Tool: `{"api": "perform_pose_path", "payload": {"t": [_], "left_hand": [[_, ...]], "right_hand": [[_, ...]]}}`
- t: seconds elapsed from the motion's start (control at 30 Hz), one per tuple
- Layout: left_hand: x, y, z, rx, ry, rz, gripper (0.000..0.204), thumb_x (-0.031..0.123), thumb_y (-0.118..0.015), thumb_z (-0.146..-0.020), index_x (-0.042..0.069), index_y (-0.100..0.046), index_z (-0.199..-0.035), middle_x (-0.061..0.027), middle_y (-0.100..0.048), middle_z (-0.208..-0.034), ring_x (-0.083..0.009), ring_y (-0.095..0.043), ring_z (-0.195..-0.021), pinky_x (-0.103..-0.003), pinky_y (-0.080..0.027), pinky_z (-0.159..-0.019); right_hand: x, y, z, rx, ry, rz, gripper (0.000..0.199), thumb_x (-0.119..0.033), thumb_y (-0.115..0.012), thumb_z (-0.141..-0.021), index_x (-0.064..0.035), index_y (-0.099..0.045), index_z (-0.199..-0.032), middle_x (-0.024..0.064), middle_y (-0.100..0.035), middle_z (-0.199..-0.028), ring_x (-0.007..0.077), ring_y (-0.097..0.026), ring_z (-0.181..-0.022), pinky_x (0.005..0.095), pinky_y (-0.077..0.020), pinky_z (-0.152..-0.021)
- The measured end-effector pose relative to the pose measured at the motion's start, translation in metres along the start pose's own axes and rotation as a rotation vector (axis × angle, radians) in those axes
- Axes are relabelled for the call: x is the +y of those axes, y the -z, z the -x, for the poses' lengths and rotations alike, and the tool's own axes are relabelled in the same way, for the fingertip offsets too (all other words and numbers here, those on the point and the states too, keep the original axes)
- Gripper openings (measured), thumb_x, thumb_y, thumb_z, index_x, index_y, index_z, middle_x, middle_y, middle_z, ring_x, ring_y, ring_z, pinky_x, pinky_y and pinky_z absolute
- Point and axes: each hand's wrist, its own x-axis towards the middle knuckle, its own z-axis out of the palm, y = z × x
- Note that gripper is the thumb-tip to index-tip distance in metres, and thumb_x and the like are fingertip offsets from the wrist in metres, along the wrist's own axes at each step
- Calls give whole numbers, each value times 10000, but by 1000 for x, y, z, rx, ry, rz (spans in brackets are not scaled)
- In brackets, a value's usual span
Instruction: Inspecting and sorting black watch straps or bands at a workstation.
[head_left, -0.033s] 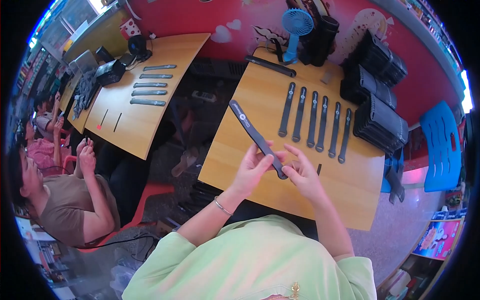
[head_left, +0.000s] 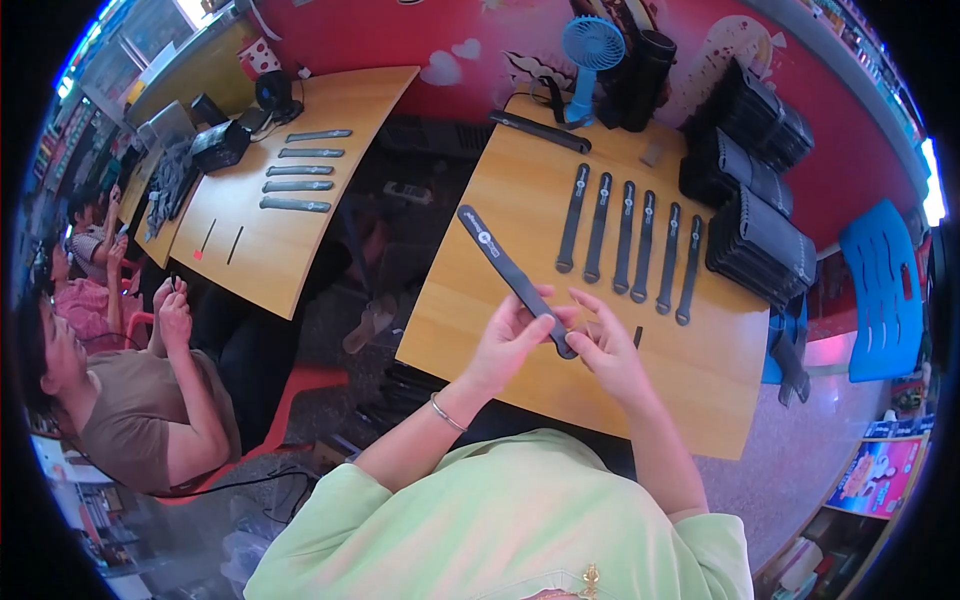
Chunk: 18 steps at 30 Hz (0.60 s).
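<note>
Only the head view here, so it's one pass from the top looking down: the person in the light green top has both hands over the near edge of the wooden table (head_left: 700, 400), working on one long dark strap (head_left: 512, 276). The left hand (head_left: 510, 335) is curled around the near end of the strap, thumb and fingers closed on it, and the right hand (head_left: 610, 350) is pinching that same end from the other side with the spare fingers fanned out. The strap's far end sticks up and away to the left, over the table's left part. Compared with the other frame from this same instant, nothing has shifted, so the strap is held, not set down with the others. Just beyond the hands, six matching straps (head_left: 630, 240) lie flat in a neat side-by-side row, apart from the held one. Stacks of black bundles (head_left: 760, 245) sit on the right side, a small blue fan (head_left: 592, 50) at the far edge. Off to the left, another person (head_left: 130, 400) sits by a second table (head_left: 270, 250) with four straps laid out.
</note>
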Motion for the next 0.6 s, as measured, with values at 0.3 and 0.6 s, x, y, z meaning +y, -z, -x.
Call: {"api": "perform_pose_path", "payload": {"t": [0.3, 0.6], "left_hand": [[-12, -7, 6, -118, 54, -44, 340, 50, -581, -908, 19, -471, -1228, -129, -632, -1076, -217, -612, -1050, -350, -497, -904], [-9, -12, 1, 147, 26, 74, 330, 36, -562, -918, 82, -447, -1224, -97, -611, -1033, -215, -613, -1016, -362, -545, -864]], "right_hand": [[7, 9, 22, 3, -105, -102, 445, -126, -500, -960, -50, -373, -1380, 26, -615, -877, 53, -464, -630, 184, -378, -599], [16, 6, 35, 231, 258, 542, 354, -86, -483, -940, -102, -559, -1285, 76, -664, -863, 100, -520, -621, 223, -420, -596]]}}
